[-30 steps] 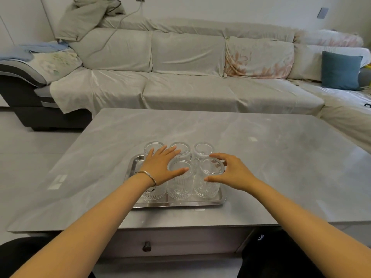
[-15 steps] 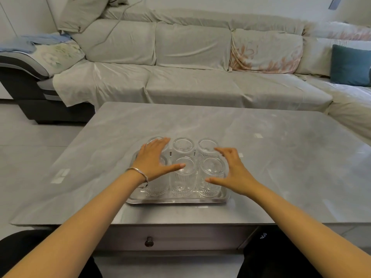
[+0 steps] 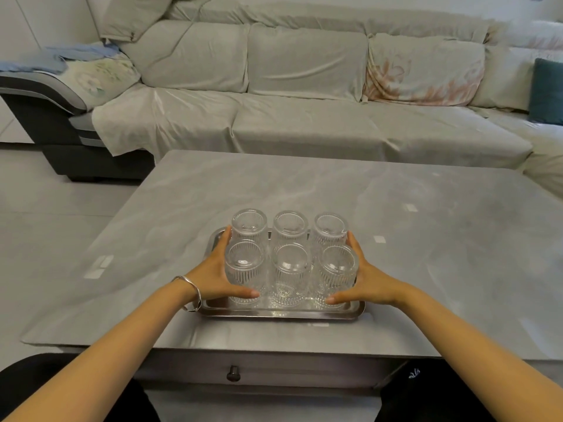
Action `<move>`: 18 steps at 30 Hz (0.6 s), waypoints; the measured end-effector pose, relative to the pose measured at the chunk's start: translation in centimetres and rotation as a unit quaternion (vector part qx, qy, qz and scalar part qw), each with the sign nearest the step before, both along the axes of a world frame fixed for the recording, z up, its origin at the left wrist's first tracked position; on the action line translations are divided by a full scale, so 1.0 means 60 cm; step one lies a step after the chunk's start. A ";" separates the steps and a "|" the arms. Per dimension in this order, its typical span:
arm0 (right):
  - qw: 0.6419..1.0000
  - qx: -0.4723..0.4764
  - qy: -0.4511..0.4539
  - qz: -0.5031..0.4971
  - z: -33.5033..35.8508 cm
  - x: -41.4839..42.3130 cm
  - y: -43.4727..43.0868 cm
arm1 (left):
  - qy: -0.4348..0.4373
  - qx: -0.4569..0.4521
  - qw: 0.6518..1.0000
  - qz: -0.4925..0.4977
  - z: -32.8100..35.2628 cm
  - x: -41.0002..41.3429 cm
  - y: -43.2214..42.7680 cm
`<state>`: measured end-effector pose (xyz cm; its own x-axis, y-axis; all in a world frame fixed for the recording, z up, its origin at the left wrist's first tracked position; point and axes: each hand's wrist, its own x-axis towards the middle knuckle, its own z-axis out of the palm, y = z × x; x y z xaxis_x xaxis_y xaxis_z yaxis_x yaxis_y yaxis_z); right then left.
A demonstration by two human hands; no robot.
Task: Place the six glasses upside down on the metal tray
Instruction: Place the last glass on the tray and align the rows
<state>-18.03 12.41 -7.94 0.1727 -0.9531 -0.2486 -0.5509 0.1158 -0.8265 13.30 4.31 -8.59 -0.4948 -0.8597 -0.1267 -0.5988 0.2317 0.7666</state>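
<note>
Several clear ribbed glasses stand upside down on the metal tray (image 3: pixel 280 313), in two rows of three. The front row is a left glass (image 3: pixel 243 269), a middle glass (image 3: pixel 291 269) and a right glass (image 3: pixel 336 269); the back row (image 3: pixel 290 226) stands just behind. My left hand (image 3: pixel 213 277) lies flat against the left side of the group, thumb at the foot of the front left glass. My right hand (image 3: pixel 368 281) mirrors it on the right side, thumb by the front right glass. Both hands have their fingers stretched out and enclose no single glass.
The tray sits near the front edge of a grey stone table (image 3: pixel 426 239) with a drawer knob (image 3: pixel 233 373) below. White tape marks (image 3: pixel 99 266) lie left of the tray. A covered sofa (image 3: pixel 304 117) runs behind the table, with a teal cushion (image 3: pixel 547 91) at the right.
Both hands came down from above the glasses and moved apart to the outer left and right sides of the group. The glasses stand as before.
</note>
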 end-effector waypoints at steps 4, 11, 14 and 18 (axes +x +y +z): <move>1.000 -0.003 0.017 0.017 -0.001 -0.009 -0.010 | -0.003 0.009 1.000 0.002 -0.009 0.002 -0.009; 0.999 -0.007 0.023 0.024 -0.009 -0.009 -0.018 | 0.003 -0.011 1.000 -0.001 -0.016 0.002 -0.015; 0.999 -0.017 0.028 0.015 -0.011 -0.005 -0.016 | 0.007 -0.016 1.000 -0.003 -0.016 0.001 -0.016; 1.000 -0.020 0.023 -0.002 -0.011 0.004 -0.017 | 0.008 -0.020 1.000 -0.008 -0.014 0.006 -0.017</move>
